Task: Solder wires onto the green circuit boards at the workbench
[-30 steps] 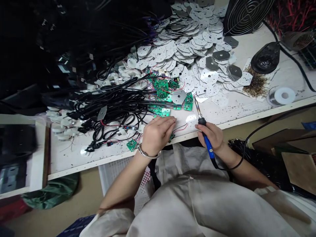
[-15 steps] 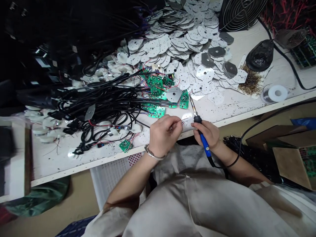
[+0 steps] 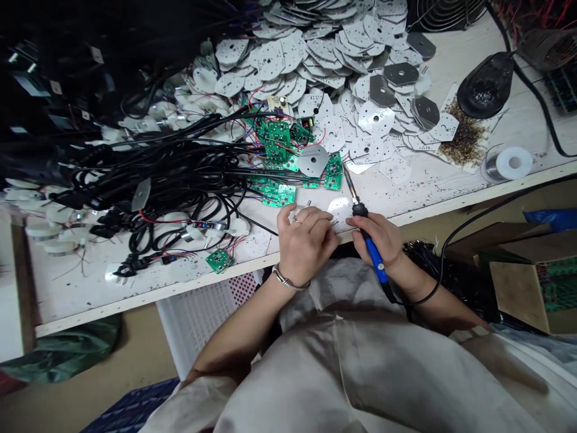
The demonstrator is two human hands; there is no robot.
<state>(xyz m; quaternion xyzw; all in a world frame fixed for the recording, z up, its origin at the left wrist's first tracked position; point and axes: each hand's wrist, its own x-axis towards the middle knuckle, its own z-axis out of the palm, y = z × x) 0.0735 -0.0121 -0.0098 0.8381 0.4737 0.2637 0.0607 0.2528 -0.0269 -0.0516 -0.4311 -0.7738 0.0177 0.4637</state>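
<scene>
My right hand (image 3: 382, 243) is wrapped round the blue handle of a soldering iron (image 3: 370, 246). The iron's metal tip points up and away, close to a green circuit board (image 3: 333, 172). Left of it, my left hand (image 3: 309, 243) is closed at the bench edge, thumb and fingers curled together. Short ends of thin wires (image 3: 334, 223) stick out by its fingertips; whatever else lies inside the palm is hidden. A white plate (image 3: 340, 207) lies flat between the hands. Beyond the left hand, more green boards (image 3: 278, 194) lie with wires attached.
Black cables (image 3: 180, 171) lie in a tangle on the left, with a small board (image 3: 219, 260) in front. White and grey plates (image 3: 324, 54) are heaped at the back. To the right are a black holder (image 3: 485, 87) and a solder spool (image 3: 514, 162). An open carton (image 3: 518, 288) stands below.
My left hand has shifted right and turned, its fingers now curled by thin wire ends. The soldering iron stays in my right hand, nearly unmoved. The view has swung slightly.
</scene>
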